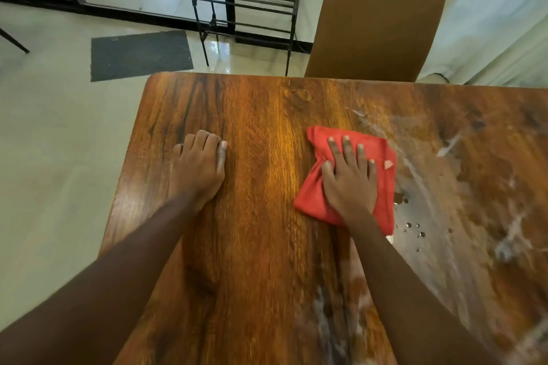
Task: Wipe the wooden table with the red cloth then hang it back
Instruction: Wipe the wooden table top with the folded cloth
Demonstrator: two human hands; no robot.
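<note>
The wiping looks about half done: the right hand presses flat on the red cloth mid-table, the left hand rests loosely curled and holds nothing, and the far right side shows smears and droplets — hanging the cloth back is not yet done.

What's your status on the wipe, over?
Right hand flat on red cloth, pressing it to the table. Left hand resting on bare wood. Water drops and smears right of cloth; nothing blocking.
</note>
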